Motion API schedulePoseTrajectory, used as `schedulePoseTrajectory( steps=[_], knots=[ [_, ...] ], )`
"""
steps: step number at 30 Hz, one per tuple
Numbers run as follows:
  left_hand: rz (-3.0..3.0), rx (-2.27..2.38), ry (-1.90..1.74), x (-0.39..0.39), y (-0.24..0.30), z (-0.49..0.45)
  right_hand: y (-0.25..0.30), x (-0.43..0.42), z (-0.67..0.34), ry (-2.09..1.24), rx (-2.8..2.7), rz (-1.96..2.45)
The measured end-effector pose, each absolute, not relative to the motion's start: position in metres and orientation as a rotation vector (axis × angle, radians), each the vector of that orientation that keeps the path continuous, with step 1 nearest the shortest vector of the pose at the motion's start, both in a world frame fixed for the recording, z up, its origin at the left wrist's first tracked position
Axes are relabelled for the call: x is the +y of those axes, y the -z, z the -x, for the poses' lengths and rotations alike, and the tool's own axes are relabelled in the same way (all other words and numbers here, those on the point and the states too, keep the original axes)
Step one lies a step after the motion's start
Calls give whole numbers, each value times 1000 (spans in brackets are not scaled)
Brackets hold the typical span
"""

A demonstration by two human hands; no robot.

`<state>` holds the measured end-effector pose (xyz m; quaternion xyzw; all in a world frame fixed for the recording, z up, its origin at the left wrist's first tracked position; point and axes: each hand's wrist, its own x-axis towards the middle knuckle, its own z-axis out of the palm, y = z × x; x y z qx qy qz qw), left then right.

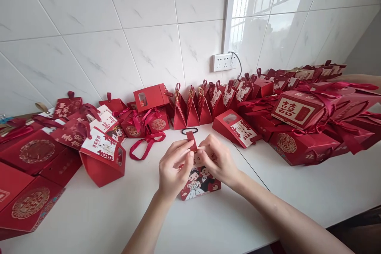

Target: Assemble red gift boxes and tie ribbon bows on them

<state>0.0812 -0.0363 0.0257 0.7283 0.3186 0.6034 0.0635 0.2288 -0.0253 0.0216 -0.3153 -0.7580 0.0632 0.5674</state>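
Observation:
A small red gift box with a cartoon bride and groom on its front stands on the white counter in front of me. My left hand and my right hand are both closed on its top, pinching the red ribbon tab that sticks up between my fingertips. My fingers hide the box's upper flaps.
Many red gift boxes with ribbons crowd the counter: flat ones at left, a windowed one, upright pouches at the back, larger boxes at right. A black hair tie lies behind my hands. A wall socket sits above.

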Motion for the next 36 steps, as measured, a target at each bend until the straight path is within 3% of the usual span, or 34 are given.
schedulePoseTrajectory(
  steps=[21,29,33,36],
  knots=[
    [-2261,1015,-1814,-36,-22,-83,-22,-23,-234,-272,-1793,741],
    [-1854,1135,-1912,-34,-16,-81,-15,-11,-240,-661,-1716,824],
    [-1569,1155,-1833,-26,-11,-76,-13,2,-238,-1055,-1193,946],
    [-1553,1190,-1781,-25,-8,-78,-10,15,-242,-1299,-779,788]
  ],
)
